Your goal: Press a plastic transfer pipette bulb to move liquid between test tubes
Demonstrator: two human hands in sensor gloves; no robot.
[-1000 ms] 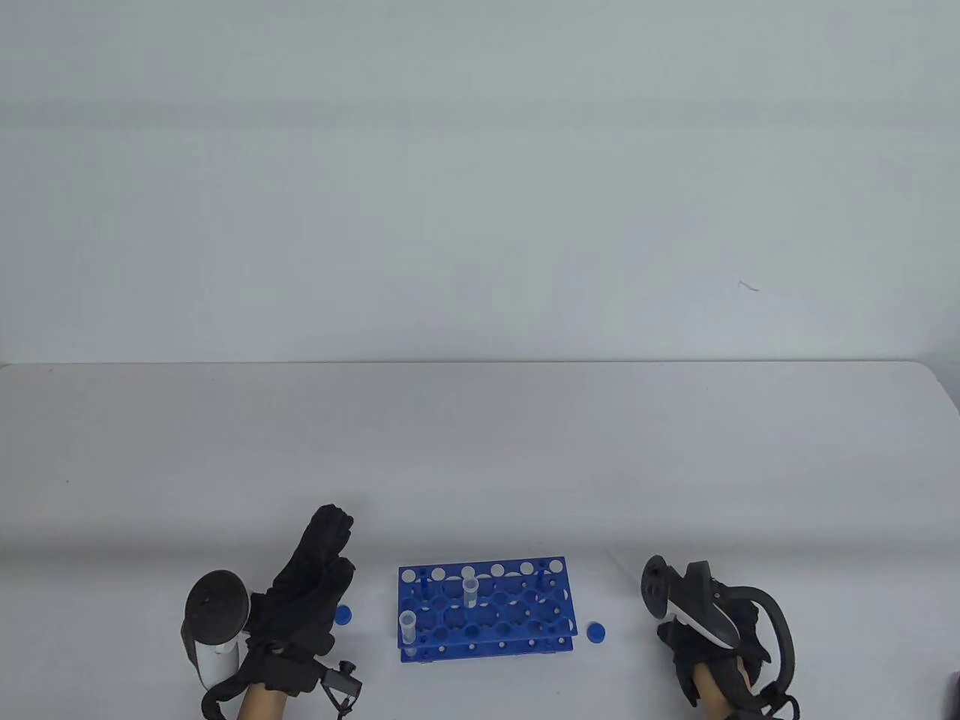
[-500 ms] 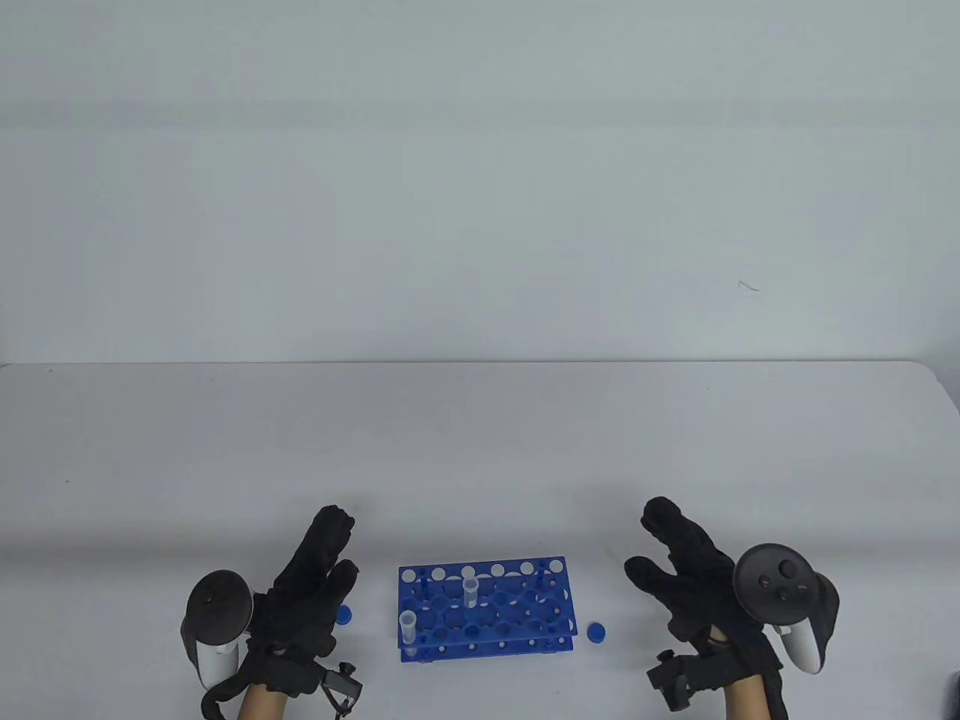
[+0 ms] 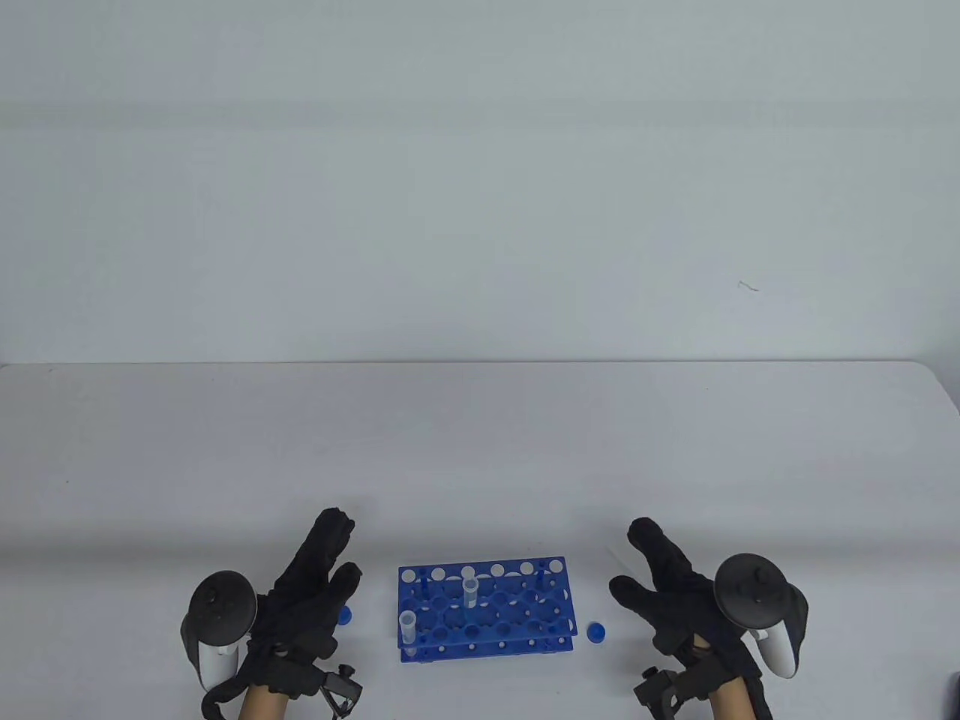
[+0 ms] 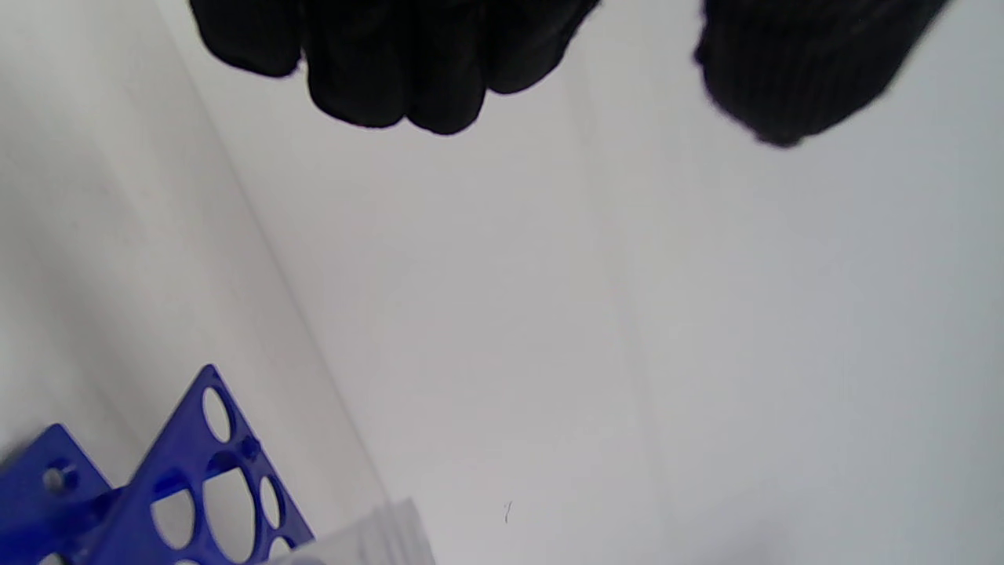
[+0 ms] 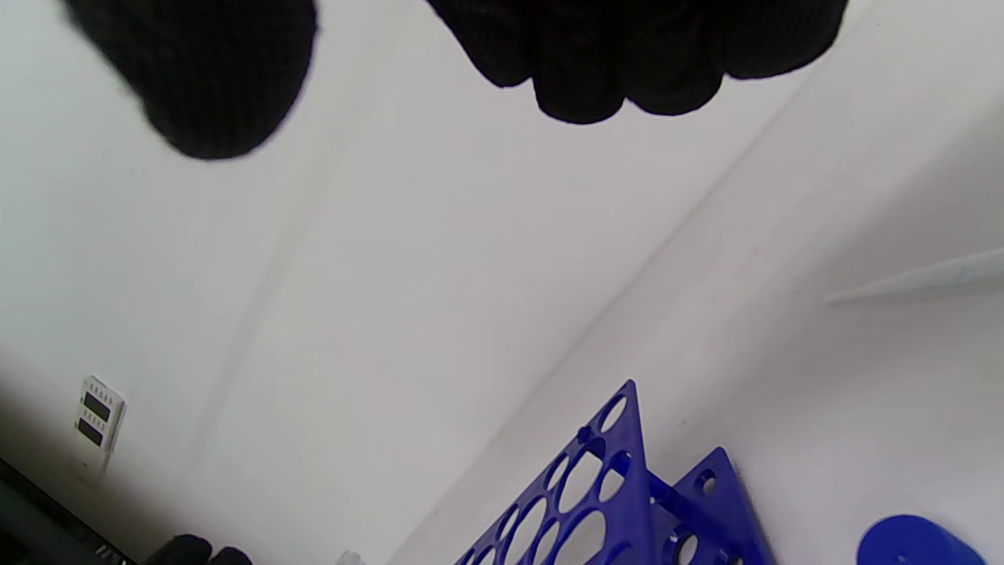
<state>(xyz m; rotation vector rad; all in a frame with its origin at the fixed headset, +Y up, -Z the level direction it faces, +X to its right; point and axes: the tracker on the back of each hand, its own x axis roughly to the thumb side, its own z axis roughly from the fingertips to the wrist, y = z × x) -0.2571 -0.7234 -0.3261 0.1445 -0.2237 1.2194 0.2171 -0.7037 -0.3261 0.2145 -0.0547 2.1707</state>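
Note:
A blue test tube rack [image 3: 486, 607] stands near the table's front edge. It holds two clear open tubes, one in the middle [image 3: 470, 592] and one at the front left [image 3: 407, 626]. My left hand [image 3: 330, 559] lies open and empty left of the rack. My right hand [image 3: 637, 559] lies open and empty right of it, fingers spread. A clear pipette [image 5: 918, 282] lies on the table beyond the right hand and shows in the right wrist view. The rack corner shows in both the left wrist view [image 4: 196, 479] and the right wrist view [image 5: 596, 486].
One blue cap [image 3: 344, 615] lies between the left hand and the rack. Another blue cap [image 3: 596, 632] lies between the rack and the right hand, and also shows in the right wrist view [image 5: 918, 541]. The white table [image 3: 480, 450] stretches back to a plain wall.
My right hand turned from edge-on to palm down with fingers opened, then slid slightly left and nearer. My left hand has barely moved.

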